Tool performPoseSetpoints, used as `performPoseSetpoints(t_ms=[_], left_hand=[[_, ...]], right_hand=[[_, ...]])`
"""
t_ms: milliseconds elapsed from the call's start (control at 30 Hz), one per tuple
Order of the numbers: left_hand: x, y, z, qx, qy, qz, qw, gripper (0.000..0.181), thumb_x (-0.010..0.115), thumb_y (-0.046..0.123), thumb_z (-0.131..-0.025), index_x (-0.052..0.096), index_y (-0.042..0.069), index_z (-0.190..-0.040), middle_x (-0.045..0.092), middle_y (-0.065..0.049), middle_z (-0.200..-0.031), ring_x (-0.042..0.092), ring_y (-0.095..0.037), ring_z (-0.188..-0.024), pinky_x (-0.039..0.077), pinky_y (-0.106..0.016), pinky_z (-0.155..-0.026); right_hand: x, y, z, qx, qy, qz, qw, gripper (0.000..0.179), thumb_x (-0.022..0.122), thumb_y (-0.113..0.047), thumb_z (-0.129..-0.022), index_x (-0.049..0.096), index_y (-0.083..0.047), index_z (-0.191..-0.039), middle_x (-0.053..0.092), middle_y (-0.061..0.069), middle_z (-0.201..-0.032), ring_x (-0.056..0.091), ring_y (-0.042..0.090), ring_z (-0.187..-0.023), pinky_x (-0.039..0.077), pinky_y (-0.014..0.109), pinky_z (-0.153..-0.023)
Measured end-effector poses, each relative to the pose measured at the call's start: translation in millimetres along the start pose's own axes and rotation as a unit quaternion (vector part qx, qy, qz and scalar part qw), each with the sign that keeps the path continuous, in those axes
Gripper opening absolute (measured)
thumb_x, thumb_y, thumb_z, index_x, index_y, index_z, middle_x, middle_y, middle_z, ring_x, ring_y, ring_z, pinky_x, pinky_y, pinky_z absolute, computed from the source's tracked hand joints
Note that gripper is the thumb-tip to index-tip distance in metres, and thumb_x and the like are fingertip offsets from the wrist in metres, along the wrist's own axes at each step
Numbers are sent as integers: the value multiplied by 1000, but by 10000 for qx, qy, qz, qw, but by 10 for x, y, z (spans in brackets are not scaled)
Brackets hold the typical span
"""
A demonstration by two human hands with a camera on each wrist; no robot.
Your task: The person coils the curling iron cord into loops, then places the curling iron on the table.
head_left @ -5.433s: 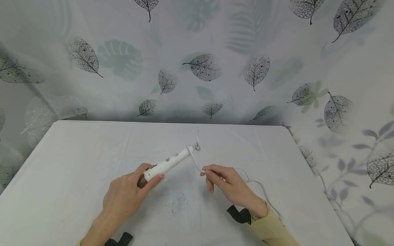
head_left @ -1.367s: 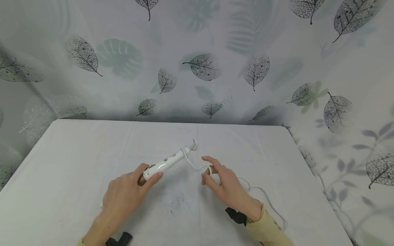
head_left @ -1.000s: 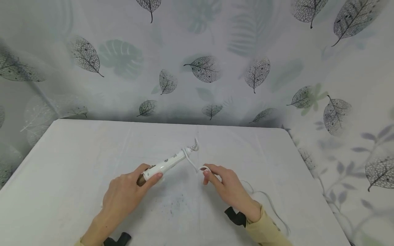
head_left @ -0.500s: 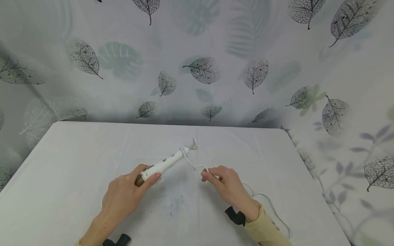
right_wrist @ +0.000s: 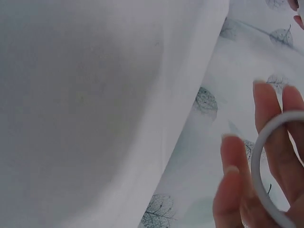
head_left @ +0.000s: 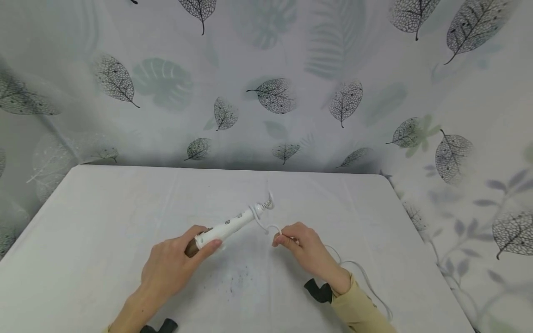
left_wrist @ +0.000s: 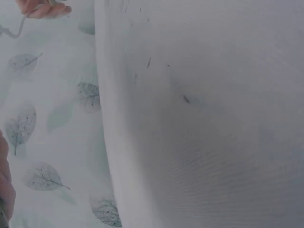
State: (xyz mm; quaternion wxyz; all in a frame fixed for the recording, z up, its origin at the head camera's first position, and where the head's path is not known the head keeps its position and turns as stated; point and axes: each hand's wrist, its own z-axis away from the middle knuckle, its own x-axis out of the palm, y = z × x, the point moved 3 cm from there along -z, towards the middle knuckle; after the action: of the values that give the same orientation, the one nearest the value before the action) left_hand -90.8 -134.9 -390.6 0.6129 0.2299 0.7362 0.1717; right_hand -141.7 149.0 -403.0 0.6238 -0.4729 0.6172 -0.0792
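A white corded styling iron (head_left: 229, 226) slants up to the right above the table, a brownish part at its near end. My left hand (head_left: 168, 266) grips that near end, thumb along the white body. At the far end, the white cord (head_left: 261, 225) leaves a coiled sleeve and loops around the handle. My right hand (head_left: 311, 252) pinches the cord a short way from the handle. In the right wrist view a cord loop (right_wrist: 258, 166) crosses the fingers. The left wrist view catches only the edge of my left hand (left_wrist: 4, 178).
The rest of the cord (head_left: 366, 277) trails over the white-covered table (head_left: 125, 199) beside my right forearm. Dark specks (head_left: 239, 280) lie on the cloth between my hands. Black wrist straps (head_left: 319, 291) sit under both wrists. A leaf-patterned backdrop (head_left: 250, 120) stands behind the table.
My right hand, spread with the cord looped over its fingers 1.4 seconds ago, has closed to a pinch. The iron's far end has shifted slightly right and down in the last half second.
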Motion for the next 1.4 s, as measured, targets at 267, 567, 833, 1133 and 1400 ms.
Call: performPoseSetpoints(t_ms=[267,567,833,1133,1400], left_hand=[[37,22,44,554,52,48,9984,26,71,55,-87,67,35,-104,35,19,-56,30,3,-49,26,-19,-45],[102,29,66,1497,-285,320,9878,26,76,49,-85,70,33,-104,28,25,-58,25,9,-52,23,-15,-47],[148,57,76,1723,-1067,523,9779,23,68,57,-89,69,38,-101,45,29,-62,33,8,-53,29,-15,-49],[174,57,87,1784,-1811,639,9650,27,64,63,-88,68,39,-99,43,27,-60,36,8,-53,33,-16,-50],[169,20,89,1429,-2152,345,9654,32,60,71,-85,68,43,-98,43,24,-59,38,5,-54,34,-18,-51]], right_hand=[[53,25,-1,5,-454,-12,9990,18,64,-20,-97,69,-15,-80,70,-6,-81,58,2,-75,49,23,-68],[80,43,5,191,-541,257,9980,12,67,-6,-92,71,-9,-81,69,-3,-75,55,1,-68,47,21,-63],[73,15,-6,-448,-479,67,9978,11,69,-9,-93,72,-11,-82,70,-3,-80,51,-2,-68,46,19,-63],[-35,7,25,-585,-563,-473,9956,5,70,-12,-91,73,-8,-90,62,-3,-79,48,-1,-58,46,20,-54],[-171,-12,56,-286,-435,-225,9984,6,75,-25,-86,71,-21,-87,55,-14,-77,41,1,-60,39,18,-55]])
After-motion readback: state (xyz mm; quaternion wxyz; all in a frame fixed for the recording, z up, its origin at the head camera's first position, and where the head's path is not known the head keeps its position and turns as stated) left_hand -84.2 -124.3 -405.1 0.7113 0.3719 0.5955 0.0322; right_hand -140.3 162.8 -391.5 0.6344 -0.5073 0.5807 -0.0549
